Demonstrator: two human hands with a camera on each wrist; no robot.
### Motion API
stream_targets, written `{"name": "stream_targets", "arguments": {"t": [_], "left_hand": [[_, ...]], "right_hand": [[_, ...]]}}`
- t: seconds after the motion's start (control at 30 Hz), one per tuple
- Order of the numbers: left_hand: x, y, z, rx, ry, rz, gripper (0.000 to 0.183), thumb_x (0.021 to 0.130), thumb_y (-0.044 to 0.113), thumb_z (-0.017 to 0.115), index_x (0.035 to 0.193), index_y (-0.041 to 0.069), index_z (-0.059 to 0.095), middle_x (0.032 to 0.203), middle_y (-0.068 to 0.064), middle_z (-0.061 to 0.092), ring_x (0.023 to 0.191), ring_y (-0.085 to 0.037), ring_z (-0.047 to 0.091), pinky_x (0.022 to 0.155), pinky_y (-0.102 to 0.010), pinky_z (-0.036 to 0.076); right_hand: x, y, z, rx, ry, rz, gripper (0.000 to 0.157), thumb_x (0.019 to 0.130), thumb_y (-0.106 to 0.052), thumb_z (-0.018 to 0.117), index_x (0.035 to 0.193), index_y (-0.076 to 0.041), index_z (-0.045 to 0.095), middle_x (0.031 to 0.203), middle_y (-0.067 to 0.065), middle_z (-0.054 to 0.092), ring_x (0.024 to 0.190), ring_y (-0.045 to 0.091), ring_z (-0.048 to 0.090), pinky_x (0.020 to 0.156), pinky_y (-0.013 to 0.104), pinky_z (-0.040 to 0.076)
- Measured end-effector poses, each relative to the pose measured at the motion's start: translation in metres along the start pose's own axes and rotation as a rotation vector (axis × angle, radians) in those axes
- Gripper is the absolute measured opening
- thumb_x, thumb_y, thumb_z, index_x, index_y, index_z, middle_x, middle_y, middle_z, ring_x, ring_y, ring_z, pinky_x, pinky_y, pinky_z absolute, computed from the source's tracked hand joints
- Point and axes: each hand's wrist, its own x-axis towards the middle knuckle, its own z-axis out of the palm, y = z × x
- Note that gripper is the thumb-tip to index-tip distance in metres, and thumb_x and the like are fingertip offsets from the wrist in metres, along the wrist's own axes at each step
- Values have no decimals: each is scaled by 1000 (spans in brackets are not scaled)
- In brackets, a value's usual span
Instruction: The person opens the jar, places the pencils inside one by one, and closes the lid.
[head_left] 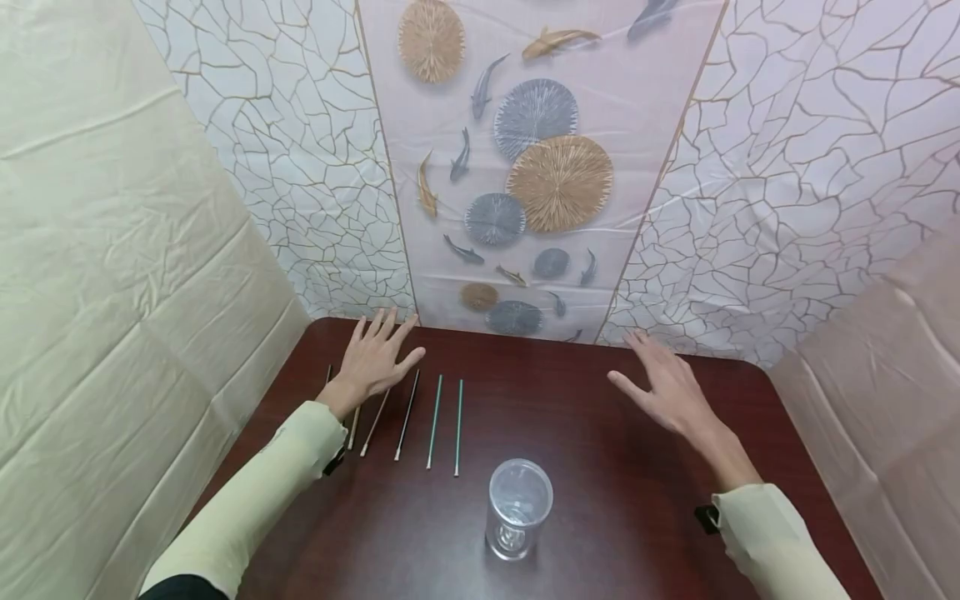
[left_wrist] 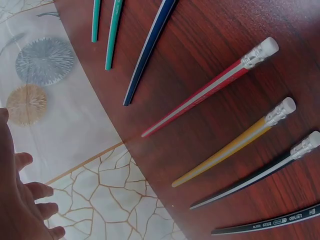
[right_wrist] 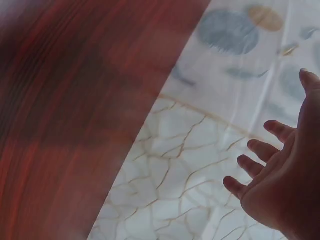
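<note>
Several pencils lie in a spaced row on the left of the table. Two green pencils (head_left: 434,423) are nearest the middle, then a dark blue pencil (left_wrist: 150,52). A red pencil (left_wrist: 200,95), a yellow pencil (left_wrist: 230,151) and black pencils (left_wrist: 245,180) follow, some with white erasers. Over the row's far end my left hand (head_left: 373,361) hovers, fingers spread, holding nothing. A clear cup (head_left: 519,508) stands upright near the table's front. My right hand (head_left: 670,389) is raised over the table's right side, fingers extended and nothing in it.
The dark red-brown wooden table (head_left: 570,417) has rounded far corners. Behind it hangs a patterned cloth (head_left: 652,250) with fish and round leaf shapes. Cream cloth walls (head_left: 112,292) flank the table on both sides.
</note>
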Motion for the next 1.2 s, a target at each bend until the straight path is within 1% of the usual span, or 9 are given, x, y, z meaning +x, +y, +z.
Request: {"name": "stream_targets", "arguments": {"t": [0.2, 0.4, 0.5, 0.63, 0.7, 0.8, 0.93, 1.03, 1.2], "left_hand": [[-2, 3, -3, -1, 73, 42, 73, 108, 62, 43, 167, 21, 35, 171, -20, 29, 159, -39, 22, 126, -62, 12], [-2, 15, -14, 1, 186, 141, 72, 107, 61, 44, 165, 19, 39, 165, -17, 41, 155, -38, 32, 124, -62, 21], [-4, 26, -20, -6, 237, 201, 71, 107, 60, 45, 164, 17, 42, 163, -16, 45, 153, -37, 36, 123, -61, 25], [-7, 45, -31, -16, 282, 276, 72, 107, 60, 43, 163, 15, 43, 161, -15, 48, 152, -36, 38, 125, -57, 23], [-10, 56, -36, -28, 296, 317, 73, 107, 62, 39, 163, 14, 43, 162, -14, 48, 152, -36, 38, 126, -56, 21], [-14, 74, -44, -65, 318, 395, 75, 108, 64, 34, 161, 12, 45, 161, -11, 50, 152, -35, 40, 126, -55, 21], [-23, 97, -51, -121, 329, 505, 76, 109, 65, 30, 159, 10, 48, 160, -8, 52, 150, -33, 43, 125, -55, 25], [-31, 112, -55, -172, 319, 581, 76, 109, 64, 29, 158, 10, 48, 160, -7, 52, 150, -31, 43, 124, -54, 26], [-43, 131, -60, -264, 264, 716, 73, 110, 62, 31, 158, 9, 49, 160, -5, 52, 152, -26, 41, 124, -52, 27]], "right_hand": [[-5, -32, -2, 109, 26, -97, 69, 104, -44, 65, 160, -8, 44, 165, 21, 40, 151, 47, 34, 115, 73, 26], [-10, -63, -6, 233, 48, -211, 61, 104, -29, 69, 158, -11, 48, 161, 14, 48, 149, 38, 41, 116, 68, 29], [-14, -78, -7, 297, 30, -265, 60, 103, -21, 69, 159, -12, 48, 161, 8, 50, 148, 32, 44, 120, 57, 31], [-20, -95, -7, 400, -15, -352, 60, 101, -12, 68, 158, -10, 48, 157, 6, 53, 145, 28, 49, 120, 36, 33], [-24, -102, -5, 459, -52, -400, 61, 100, -11, 67, 158, -8, 47, 156, 7, 55, 143, 29, 51, 120, 32, 34], [-31, -110, 2, 545, -117, -470, 62, 102, -18, 66, 158, -6, 45, 156, 10, 55, 142, 32, 53, 118, 39, 39], [-41, -118, 15, 660, -204, -539, 71, 107, -46, 60, 160, -4, 42, 156, 16, 54, 143, 30, 52, 116, 47, 42], [-47, -122, 26, 718, -246, -565, 85, 104, -64, 55, 161, -3, 40, 156, 17, 53, 145, 29, 50, 118, 45, 40], [-55, -126, 44, 788, -290, -583, 97, 95, -69, 64, 161, -3, 38, 157, 15, 53, 144, 33, 51, 119, 42, 38]]}}
